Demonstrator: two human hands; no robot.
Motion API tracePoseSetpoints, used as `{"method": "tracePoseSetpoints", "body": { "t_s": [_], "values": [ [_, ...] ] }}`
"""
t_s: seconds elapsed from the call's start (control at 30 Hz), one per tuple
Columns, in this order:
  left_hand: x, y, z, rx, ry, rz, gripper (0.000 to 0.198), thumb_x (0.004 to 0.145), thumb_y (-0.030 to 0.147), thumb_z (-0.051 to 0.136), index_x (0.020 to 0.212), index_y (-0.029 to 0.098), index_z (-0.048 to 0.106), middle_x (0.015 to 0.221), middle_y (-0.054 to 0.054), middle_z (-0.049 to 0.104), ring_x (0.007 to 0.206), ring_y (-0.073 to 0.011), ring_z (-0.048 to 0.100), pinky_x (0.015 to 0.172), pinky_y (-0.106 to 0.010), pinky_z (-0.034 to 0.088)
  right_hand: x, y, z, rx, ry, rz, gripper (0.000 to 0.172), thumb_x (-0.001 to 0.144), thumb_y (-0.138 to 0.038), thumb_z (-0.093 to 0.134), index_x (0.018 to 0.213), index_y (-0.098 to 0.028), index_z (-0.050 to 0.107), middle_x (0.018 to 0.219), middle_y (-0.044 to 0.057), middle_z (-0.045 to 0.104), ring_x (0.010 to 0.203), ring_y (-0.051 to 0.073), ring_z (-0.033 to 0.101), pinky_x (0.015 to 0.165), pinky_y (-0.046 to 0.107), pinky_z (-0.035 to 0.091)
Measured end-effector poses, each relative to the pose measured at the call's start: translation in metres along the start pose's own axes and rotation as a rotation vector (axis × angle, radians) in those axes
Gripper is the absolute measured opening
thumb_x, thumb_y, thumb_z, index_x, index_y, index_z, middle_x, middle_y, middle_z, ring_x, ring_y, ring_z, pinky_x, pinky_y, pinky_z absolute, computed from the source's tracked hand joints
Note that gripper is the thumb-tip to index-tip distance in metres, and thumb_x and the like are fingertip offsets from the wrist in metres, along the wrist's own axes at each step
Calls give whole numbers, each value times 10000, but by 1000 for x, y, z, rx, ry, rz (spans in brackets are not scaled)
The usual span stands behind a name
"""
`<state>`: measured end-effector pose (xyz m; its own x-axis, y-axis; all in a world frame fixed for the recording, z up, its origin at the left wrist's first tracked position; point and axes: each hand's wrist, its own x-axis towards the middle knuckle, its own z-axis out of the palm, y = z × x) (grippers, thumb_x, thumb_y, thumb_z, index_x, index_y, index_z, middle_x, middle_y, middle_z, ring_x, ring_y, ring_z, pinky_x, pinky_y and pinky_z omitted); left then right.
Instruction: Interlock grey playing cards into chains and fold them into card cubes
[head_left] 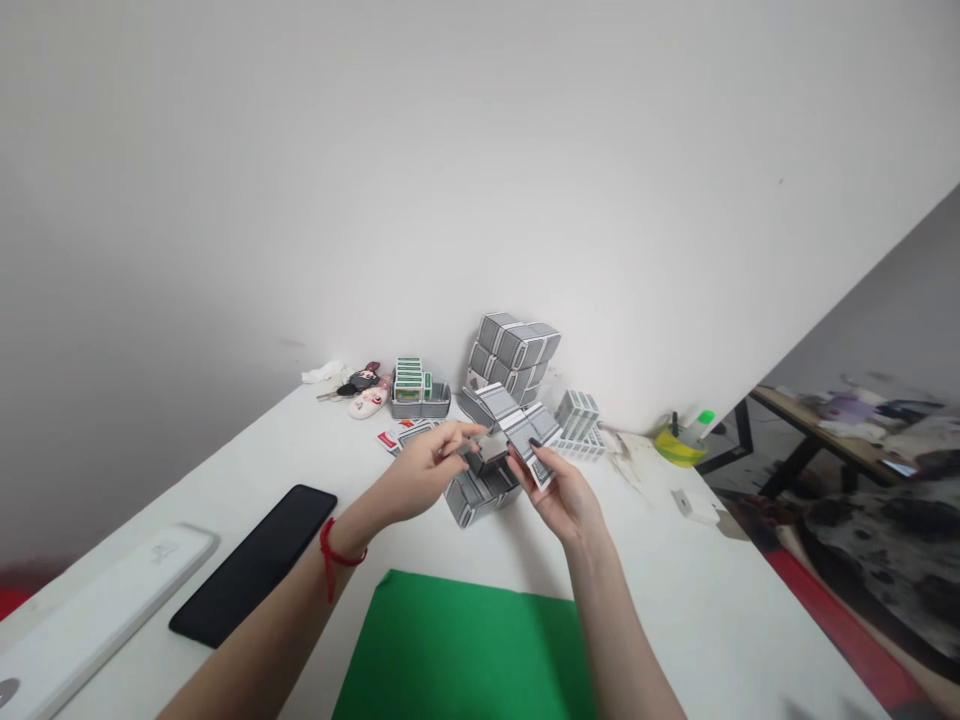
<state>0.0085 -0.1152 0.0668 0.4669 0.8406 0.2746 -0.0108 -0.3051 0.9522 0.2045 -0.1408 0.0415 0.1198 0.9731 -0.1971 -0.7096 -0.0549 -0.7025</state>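
My right hand (556, 492) grips a grey-and-white patterned card piece (534, 440) between thumb and fingers, at the middle of the white table. My left hand (439, 465), a red cord on its wrist, reaches to the left side of the same structure; its fingers are bent and close together, and what they pinch, if anything, is too small to tell. Below and between the hands lies a grey card block (476, 497) with an opening on top. Behind it a taller stack of grey card blocks (517, 350) leans near the wall.
A green sheet (472, 650) lies in front. To the left are a black phone (255, 565), a white long device (105, 620), small green-and-white boxes (409, 378) and keyrings (367, 390). To the right are striped boxes (577, 415), a yellow-green holder (679, 447) and a white charger (695, 506).
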Motion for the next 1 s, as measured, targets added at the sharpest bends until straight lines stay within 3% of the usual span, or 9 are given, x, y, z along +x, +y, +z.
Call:
{"method": "tracePoseSetpoints", "body": {
  "t_s": [0.13, 0.2, 0.3, 0.43, 0.57, 0.67, 0.83, 1.0],
  "values": [
    [1, -5, 5, 265, -14, 3, 221, 763, 280, 503, 638, 200, 339, 752, 13, 510, 717, -148, 481, 654, -262, 395, 1, 1, 1, 33, 38, 12, 80, 682, -44, 604, 705, -111, 642, 760, 75, 729, 786, 210, 698, 744, 290, 581],
    [1, -6, 6, 371, 3, 21, 281, 720, 347, 582, 654, 197, 354, 734, 30, 445, 678, -133, 432, 627, -248, 368, 1, 1, 1, 37, 39, 9, 88, 687, -39, 596, 717, -108, 642, 772, 80, 730, 788, 209, 698, 736, 285, 582],
    [1, -7, 6, 414, -20, 15, 289, 688, 395, 628, 671, 185, 429, 780, 18, 468, 734, -144, 460, 682, -259, 377, 1, 2, 1, 34, 31, -16, 100, 692, -38, 599, 744, -111, 644, 785, 71, 731, 762, 187, 700, 705, 253, 585],
    [2, -7, 6, 244, -44, -79, 163, 720, 312, 595, 797, 182, 532, 756, 4, 568, 731, -157, 534, 682, -267, 406, 1, 3, 1, 16, 9, -44, 111, 698, -46, 609, 782, -106, 650, 803, 71, 732, 761, 175, 699, 719, 244, 581],
    [3, -2, 6, 69, -6, -158, 295, 703, 268, 626, 970, 177, 538, 785, -15, 642, 691, -147, 579, 625, -245, 436, 0, 2, 2, 8, -9, -44, 135, 705, -38, 600, 815, -94, 655, 837, 82, 730, 795, 172, 694, 750, 243, 571],
    [2, -1, 5, -17, 50, -171, 289, 693, 288, 652, 937, 174, 546, 823, -26, 657, 688, -138, 596, 584, -222, 449, -1, 2, 4, 15, -17, -42, 147, 711, -29, 591, 822, -101, 656, 816, 63, 732, 731, 143, 695, 715, 220, 574],
    [2, -4, 5, -129, 107, -228, 249, 692, 313, 652, 829, 181, 491, 693, 19, 612, 483, -94, 530, 384, -172, 356, -2, 4, 7, 11, 11, -21, 132, 710, -22, 578, 786, -95, 656, 752, 48, 728, 638, 127, 684, 619, 193, 578],
    [2, -3, 6, -146, 127, -217, 213, 691, 264, 638, 791, 176, 472, 650, 34, 571, 461, -81, 506, 356, -154, 336, -2, 7, 8, -10, 14, -28, 110, 697, -23, 592, 761, -92, 650, 720, 43, 723, 594, 117, 672, 583, 179, 572]
  ]
}}
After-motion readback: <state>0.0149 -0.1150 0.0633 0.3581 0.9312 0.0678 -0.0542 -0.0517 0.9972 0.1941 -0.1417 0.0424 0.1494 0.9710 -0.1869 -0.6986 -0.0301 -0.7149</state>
